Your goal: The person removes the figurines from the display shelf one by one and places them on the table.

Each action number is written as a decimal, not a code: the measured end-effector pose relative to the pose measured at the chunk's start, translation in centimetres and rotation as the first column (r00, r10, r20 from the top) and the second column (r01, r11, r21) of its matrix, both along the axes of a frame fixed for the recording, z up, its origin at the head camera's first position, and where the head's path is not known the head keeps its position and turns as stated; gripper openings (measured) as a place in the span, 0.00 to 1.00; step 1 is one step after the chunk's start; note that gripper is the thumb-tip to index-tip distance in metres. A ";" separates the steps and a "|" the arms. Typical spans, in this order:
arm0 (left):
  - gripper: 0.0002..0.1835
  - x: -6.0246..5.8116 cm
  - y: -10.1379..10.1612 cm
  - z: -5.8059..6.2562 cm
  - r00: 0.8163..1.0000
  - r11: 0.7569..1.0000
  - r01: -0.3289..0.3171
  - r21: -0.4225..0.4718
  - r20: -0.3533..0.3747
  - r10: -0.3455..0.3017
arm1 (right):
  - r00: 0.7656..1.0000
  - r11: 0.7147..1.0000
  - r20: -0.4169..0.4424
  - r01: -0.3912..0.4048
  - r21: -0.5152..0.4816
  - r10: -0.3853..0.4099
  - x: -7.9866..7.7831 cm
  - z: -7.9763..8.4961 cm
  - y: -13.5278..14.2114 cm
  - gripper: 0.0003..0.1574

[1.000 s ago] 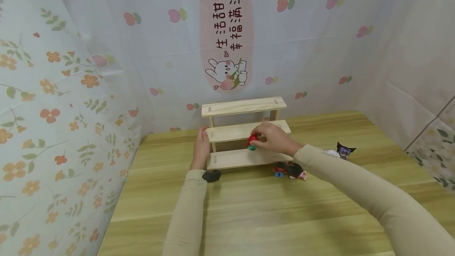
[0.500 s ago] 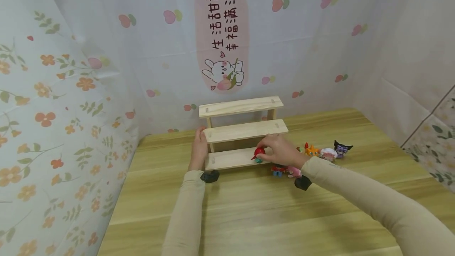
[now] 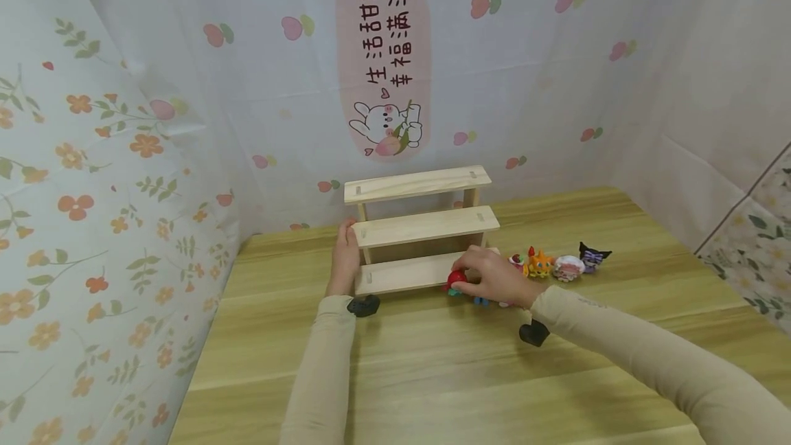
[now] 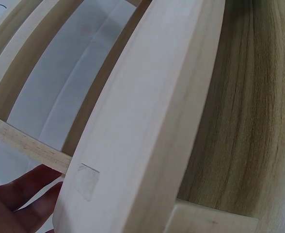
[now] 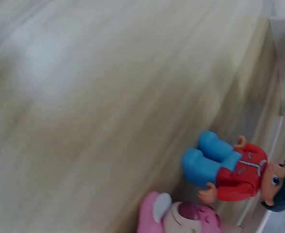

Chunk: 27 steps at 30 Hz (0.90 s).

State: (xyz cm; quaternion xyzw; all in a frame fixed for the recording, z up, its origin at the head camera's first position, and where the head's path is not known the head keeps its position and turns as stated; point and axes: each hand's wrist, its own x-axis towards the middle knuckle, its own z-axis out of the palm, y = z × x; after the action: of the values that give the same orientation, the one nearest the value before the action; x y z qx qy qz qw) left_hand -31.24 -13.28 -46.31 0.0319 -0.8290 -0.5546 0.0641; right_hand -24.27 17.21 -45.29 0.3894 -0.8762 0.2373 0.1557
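Note:
A three-tier wooden shelf [image 3: 404, 276] stands near the back cloth. My left hand [image 3: 344, 263] grips its left end; in the left wrist view, fingers [image 4: 31, 187] bend against the side slat. At the front edge of the lowest tier, my right hand [image 3: 499, 280] pinches a small red toy figure [image 3: 457, 277] with a teal lower part, its details hidden by the fingers. Just below, partly covered by that hand, are a toy figure in a red jacket and blue trousers [image 5: 242, 172] and a pink bear figure [image 5: 188, 218].
Right of the shelf, an orange figure [image 3: 540, 264], a white-and-pink figure [image 3: 568, 268] and a black-eared purple figure [image 3: 592, 257] stand in a row with a partly hidden red-topped one [image 3: 518, 263]. Patterned cloth hangs behind the wood-grain table [image 3: 445, 376].
The right hand has brought the red figure from in front of the middle tier down to the lowest tier's front edge, slightly rightward. The left hand stays on the shelf; the view shifts slightly.

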 end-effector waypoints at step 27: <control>0.22 0.2 0.1 0.1 1.000 0.999 0.009 0.032 -0.016 -0.008 | 0.974 0.996 -0.220 0.063 0.055 -0.050 1.4 -3.6 -1.0 0.17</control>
State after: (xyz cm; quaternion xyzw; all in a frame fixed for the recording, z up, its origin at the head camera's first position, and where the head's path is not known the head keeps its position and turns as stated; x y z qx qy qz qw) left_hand -31.00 -13.18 -46.20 0.0252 -0.8196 -0.5684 0.0677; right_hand -22.92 16.24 -48.85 0.3926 -0.8715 0.1613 0.2455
